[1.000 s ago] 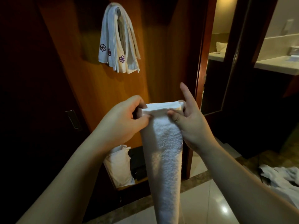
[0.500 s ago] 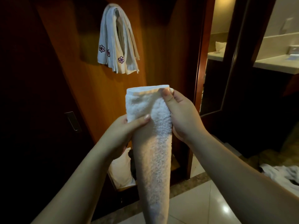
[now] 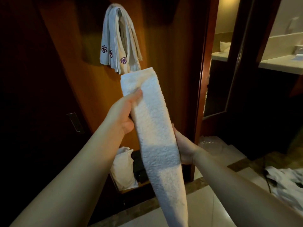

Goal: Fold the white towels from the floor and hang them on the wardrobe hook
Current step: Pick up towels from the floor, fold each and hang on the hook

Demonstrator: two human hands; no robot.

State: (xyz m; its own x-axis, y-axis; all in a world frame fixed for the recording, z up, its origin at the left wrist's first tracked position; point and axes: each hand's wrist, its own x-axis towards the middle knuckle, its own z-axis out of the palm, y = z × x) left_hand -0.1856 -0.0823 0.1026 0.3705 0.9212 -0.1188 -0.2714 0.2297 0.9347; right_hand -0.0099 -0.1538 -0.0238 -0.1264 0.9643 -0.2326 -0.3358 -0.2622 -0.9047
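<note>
Item: folded towel [image 3: 157,128], white terry, a long narrow strip. You hold it up in front of the wardrobe [image 3: 172,46], top end just below the hung towels [image 3: 119,46], lower end trailing down toward the floor [image 3: 205,210].

Your left hand [image 3: 124,112]: grips the strip near its top, thumb pressed on the front face, fingers hidden behind the cloth.

Your right hand [image 3: 185,146]: cups the strip at mid-length from the right side and behind; fingers mostly hidden, so how tightly it holds cannot be told.

Hung towels: white, purple flower marks, draped over the hook [image 3: 119,11].

Loose towels [image 3: 285,182]: heaped on the floor, lower right.

White bag [image 3: 123,169]: in the wardrobe's lower compartment.
</note>
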